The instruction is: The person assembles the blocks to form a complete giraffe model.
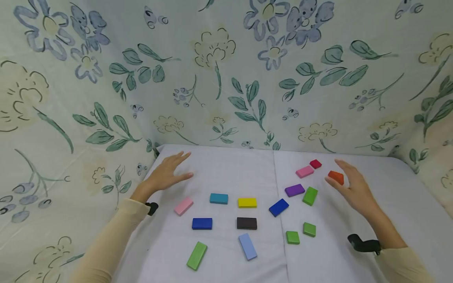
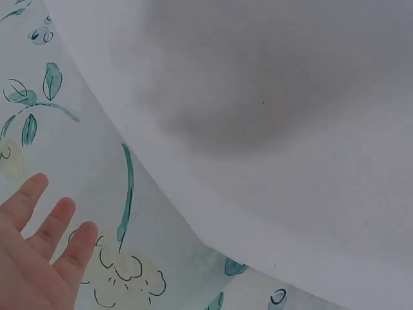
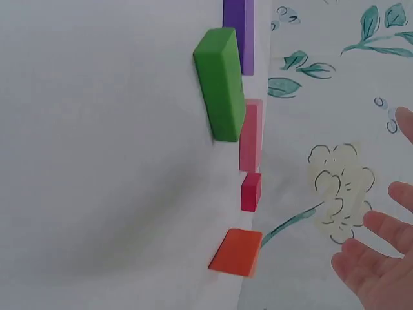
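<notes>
My left hand (image 1: 165, 173) hovers over the left part of the table, fingers spread, holding nothing. Closest to it lies a pink block (image 1: 183, 206). In the left wrist view the same hand (image 2: 42, 258) shows its fingers apart against the flowered cloth. On the other side my right hand (image 1: 354, 188) is raised, thumb and fingers apart, around the orange block (image 1: 336, 177) as the head view sees it. The right wrist view has that hand (image 3: 384, 258) separate from the orange block (image 3: 236, 253), which rests on the table near a small red block (image 3: 251, 192).
Several blocks lie across the white table (image 1: 226, 169), among them teal (image 1: 219, 199), yellow (image 1: 247, 203), black (image 1: 246, 223), light blue (image 1: 247, 247) and purple (image 1: 295, 190). Smaller green blocks, including one at the right (image 1: 309, 229), lie near the right forearm. Flowered cloth (image 1: 198, 110) rises behind.
</notes>
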Demonstrator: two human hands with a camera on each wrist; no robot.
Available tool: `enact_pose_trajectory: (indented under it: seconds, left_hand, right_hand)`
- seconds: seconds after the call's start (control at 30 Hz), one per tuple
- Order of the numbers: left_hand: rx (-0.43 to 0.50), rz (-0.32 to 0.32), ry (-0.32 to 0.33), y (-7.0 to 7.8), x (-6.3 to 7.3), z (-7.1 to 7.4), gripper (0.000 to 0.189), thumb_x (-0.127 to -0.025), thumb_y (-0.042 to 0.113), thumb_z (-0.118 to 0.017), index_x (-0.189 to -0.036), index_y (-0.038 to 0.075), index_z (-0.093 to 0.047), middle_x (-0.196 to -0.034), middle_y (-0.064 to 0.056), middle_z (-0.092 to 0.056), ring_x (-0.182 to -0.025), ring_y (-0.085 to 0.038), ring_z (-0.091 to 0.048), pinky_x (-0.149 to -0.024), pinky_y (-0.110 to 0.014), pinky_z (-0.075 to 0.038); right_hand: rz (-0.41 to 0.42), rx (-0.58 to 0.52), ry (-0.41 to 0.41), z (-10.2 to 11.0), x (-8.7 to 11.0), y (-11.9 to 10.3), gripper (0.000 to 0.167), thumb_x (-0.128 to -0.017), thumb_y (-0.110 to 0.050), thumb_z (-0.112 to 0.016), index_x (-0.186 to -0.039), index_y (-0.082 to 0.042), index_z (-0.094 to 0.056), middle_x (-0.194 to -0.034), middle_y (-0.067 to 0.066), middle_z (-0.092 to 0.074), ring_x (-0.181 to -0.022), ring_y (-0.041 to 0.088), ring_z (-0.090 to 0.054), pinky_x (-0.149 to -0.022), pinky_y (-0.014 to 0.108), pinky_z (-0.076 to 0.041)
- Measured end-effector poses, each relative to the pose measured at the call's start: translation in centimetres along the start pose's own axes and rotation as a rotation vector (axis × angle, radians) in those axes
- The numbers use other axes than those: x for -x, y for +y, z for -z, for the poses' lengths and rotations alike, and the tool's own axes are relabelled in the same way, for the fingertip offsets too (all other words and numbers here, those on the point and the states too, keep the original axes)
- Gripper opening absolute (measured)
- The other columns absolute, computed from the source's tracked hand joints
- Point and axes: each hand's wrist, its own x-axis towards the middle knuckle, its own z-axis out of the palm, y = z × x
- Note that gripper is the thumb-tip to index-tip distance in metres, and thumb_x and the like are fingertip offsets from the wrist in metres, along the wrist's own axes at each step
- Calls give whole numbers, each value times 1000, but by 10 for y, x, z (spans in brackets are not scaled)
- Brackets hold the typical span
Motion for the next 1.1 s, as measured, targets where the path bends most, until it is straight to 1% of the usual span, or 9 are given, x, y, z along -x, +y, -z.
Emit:
enact_pose_trajectory:
  seconds: [0.17, 0.27, 0.4, 0.53, 0.63, 0.73, 0.87, 0.93, 1.1]
  left_hand:
    - [42, -36, -37, 9, -1, -6, 85, -90, 65, -60, -159, 30, -25, -164, -10, -20, -147, -40, -16, -108, -70, -20]
    - [73, -62, -65, 13, 0, -10, 84, -89, 64, -61, -159, 31, -27, -164, -9, -21, -148, -38, -17, -109, -68, -21]
    - [124, -101, -99, 18, 1, -16, 82, -88, 63, -64, -157, 32, -31, -163, -6, -24, -148, -35, -18, -110, -66, -21]
    - [181, -136, -129, 24, 1, -21, 81, -89, 59, -67, -156, 29, -34, -162, -5, -28, -147, -32, -21, -111, -64, -22]
    - [245, -142, -165, 29, 0, -25, 79, -88, 54, -70, -155, 28, -37, -159, -3, -32, -146, -29, -25, -111, -59, -27]
    - [308, -147, -202, 34, -1, -28, 75, -88, 47, -73, -153, 26, -41, -156, -1, -36, -142, -28, -33, -109, -54, -34]
    - [368, -176, -232, 39, -2, -33, 71, -88, 39, -76, -150, 20, -47, -150, -2, -44, -135, -32, -42, -105, -48, -41]
    - [385, -191, -243, 40, -3, -36, 69, -88, 36, -78, -148, 19, -50, -147, -3, -48, -131, -33, -46, -104, -46, -43]
    - [407, -210, -278, 42, -4, -43, 62, -88, 28, -78, -144, 15, -55, -140, -8, -52, -122, -31, -52, -100, -39, -47]
  right_hand:
    - [32, -42, -30, -8, 1, -16, 75, -97, -32, -66, -156, -3, -28, -151, 34, -28, -136, 56, -25, -94, 78, -28]
    - [53, -56, -48, -15, 3, -26, 73, -97, -32, -67, -154, -4, -33, -148, 33, -33, -130, 56, -34, -93, 74, -34]
    - [97, -94, -62, -28, 4, -42, 68, -95, -25, -71, -151, -3, -39, -144, 30, -40, -121, 50, -45, -90, 66, -44]
    - [124, -161, -99, -42, 4, -57, 62, -93, -16, -72, -147, -1, -43, -139, 26, -48, -119, 44, -50, -93, 61, -46]
    - [117, -209, -149, -51, 2, -67, 59, -94, -18, -72, -145, -1, -46, -136, 25, -51, -117, 42, -55, -92, 58, -47]
    - [109, -267, -204, -59, 1, -77, 57, -93, -18, -72, -143, -2, -49, -134, 25, -54, -113, 42, -60, -88, 49, -53]
    - [90, -333, -260, -71, -2, -89, 54, -92, -18, -74, -139, -3, -53, -131, 24, -57, -110, 41, -62, -83, 36, -56]
    - [86, -341, -276, -78, -2, -94, 54, -91, -18, -75, -138, -3, -55, -129, 23, -58, -109, 39, -63, -85, 36, -55]
    - [98, -337, -311, -96, -1, -105, 49, -90, -15, -76, -133, -1, -58, -127, 22, -60, -106, 34, -63, -88, 40, -54]
